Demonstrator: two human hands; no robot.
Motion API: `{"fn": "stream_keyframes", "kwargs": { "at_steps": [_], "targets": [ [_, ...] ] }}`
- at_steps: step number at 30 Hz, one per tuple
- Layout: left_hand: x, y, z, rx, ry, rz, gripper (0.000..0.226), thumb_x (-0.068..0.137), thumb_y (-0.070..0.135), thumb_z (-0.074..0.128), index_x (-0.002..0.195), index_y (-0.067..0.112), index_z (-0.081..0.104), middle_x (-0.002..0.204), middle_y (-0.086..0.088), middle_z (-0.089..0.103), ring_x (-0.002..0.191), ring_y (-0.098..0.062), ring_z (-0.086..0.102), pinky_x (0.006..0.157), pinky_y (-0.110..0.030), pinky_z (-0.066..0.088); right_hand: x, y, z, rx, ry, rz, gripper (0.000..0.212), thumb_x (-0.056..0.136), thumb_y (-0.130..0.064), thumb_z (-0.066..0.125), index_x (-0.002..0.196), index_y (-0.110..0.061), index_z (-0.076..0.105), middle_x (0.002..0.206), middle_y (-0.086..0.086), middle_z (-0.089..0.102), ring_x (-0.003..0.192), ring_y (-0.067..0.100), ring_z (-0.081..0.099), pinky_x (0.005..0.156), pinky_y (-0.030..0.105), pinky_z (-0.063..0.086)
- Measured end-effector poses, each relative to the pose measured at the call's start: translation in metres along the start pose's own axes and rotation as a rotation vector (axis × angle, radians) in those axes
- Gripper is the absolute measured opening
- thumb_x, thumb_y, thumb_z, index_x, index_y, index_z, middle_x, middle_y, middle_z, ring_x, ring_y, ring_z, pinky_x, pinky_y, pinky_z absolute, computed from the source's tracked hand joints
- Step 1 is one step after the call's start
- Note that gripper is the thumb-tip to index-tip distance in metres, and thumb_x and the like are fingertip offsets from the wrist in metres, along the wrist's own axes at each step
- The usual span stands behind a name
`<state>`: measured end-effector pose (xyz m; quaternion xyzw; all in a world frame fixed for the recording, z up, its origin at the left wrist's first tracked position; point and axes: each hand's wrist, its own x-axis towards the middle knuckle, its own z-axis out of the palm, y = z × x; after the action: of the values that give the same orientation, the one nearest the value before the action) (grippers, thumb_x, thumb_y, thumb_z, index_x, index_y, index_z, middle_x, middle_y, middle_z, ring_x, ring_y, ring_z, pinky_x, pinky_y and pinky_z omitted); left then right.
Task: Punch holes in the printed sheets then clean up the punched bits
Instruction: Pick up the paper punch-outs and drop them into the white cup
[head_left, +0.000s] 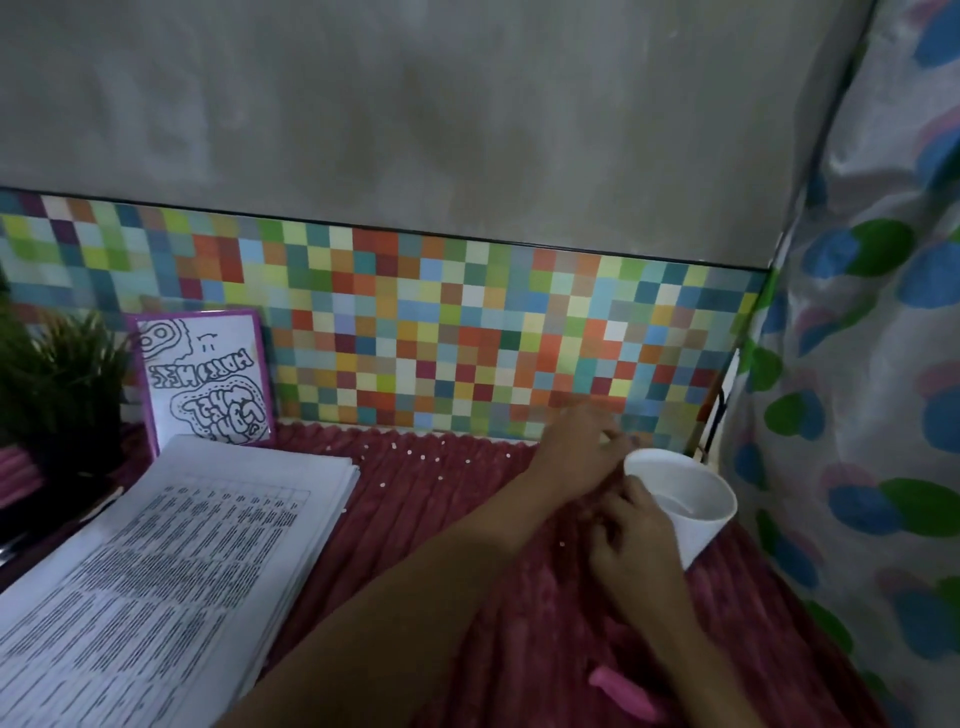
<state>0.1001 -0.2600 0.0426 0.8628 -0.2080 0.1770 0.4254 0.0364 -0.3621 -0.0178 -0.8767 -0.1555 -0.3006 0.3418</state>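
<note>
At far right corner of desk (467, 597): right hand (631, 535) grips tilted white cup (685, 506); left hand (576, 447) beside rim, fingers blurred, grip unclear. Punched bits (415, 453) lie scattered along far edge. Risks: tilted cup spills; bits lodge in ribbed cover (519, 649).

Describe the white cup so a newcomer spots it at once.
Follow the multicoloured checkered wall strip to its right end, beside the floral curtain. Just below, over the dark-red ribbed cloth, the right hand holds the white cup, tilted. It is the only round, plain white container; the white printed sheets lie flat, far left.
</note>
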Motion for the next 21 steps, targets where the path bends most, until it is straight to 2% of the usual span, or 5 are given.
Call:
{"fn": "stream_keyframes", "kwargs": {
  "at_steps": [2,4,11,15,21],
  "targets": [
    [-0.012,-0.016,-0.023,0.017,0.027,-0.054,0.022,0.09,0.026,0.062,0.085,0.008,0.074,0.094,-0.004,0.07,0.09,-0.018,0.061,0.084,-0.036,0.05,0.007,0.013,0.02,-0.123,-0.26,0.087,0.018,0.074,-0.009,0.053,0.078,0.0,0.068,0.089,0.01,0.06,0.079,0.024,0.056,0.068,0.029,0.038],
    [-0.033,-0.037,-0.052,0.066,0.058,-0.128,0.019,0.092,0.023,0.062,0.086,0.008,0.072,0.095,0.0,0.068,0.088,-0.013,0.061,0.084,-0.031,0.05,0.011,0.025,0.033,-0.216,-0.375,0.197,0.02,0.077,-0.01,0.056,0.086,-0.002,0.071,0.092,0.012,0.067,0.082,0.027,0.064,0.071,0.032,0.048],
    [-0.118,-0.119,-0.155,0.397,0.108,-0.501,0.013,0.088,0.014,0.059,0.08,0.018,0.068,0.083,0.004,0.069,0.08,-0.014,0.063,0.071,-0.023,0.041,0.012,0.025,0.039,-0.157,-0.32,0.303,0.007,0.076,-0.01,0.076,0.082,-0.011,0.08,0.086,0.005,0.076,0.077,0.019,0.067,0.074,0.026,0.047],
    [-0.139,-0.133,-0.175,0.37,0.015,-0.488,0.006,0.081,0.013,0.07,0.084,0.018,0.072,0.085,0.009,0.064,0.077,-0.006,0.057,0.072,-0.02,0.038,0.012,0.02,0.042,-0.239,-0.29,0.241,0.01,0.077,-0.002,0.072,0.076,-0.009,0.08,0.083,0.009,0.075,0.077,0.026,0.069,0.076,0.03,0.05],
    [-0.137,-0.136,-0.172,0.59,-0.093,-0.399,0.012,0.084,0.01,0.063,0.09,0.002,0.07,0.104,-0.008,0.064,0.096,-0.021,0.061,0.074,-0.025,0.039,0.013,0.006,0.039,-0.296,-0.294,0.24,0.015,0.08,-0.002,0.066,0.067,-0.002,0.071,0.074,0.013,0.07,0.071,0.03,0.066,0.07,0.039,0.052]
  ]
}}
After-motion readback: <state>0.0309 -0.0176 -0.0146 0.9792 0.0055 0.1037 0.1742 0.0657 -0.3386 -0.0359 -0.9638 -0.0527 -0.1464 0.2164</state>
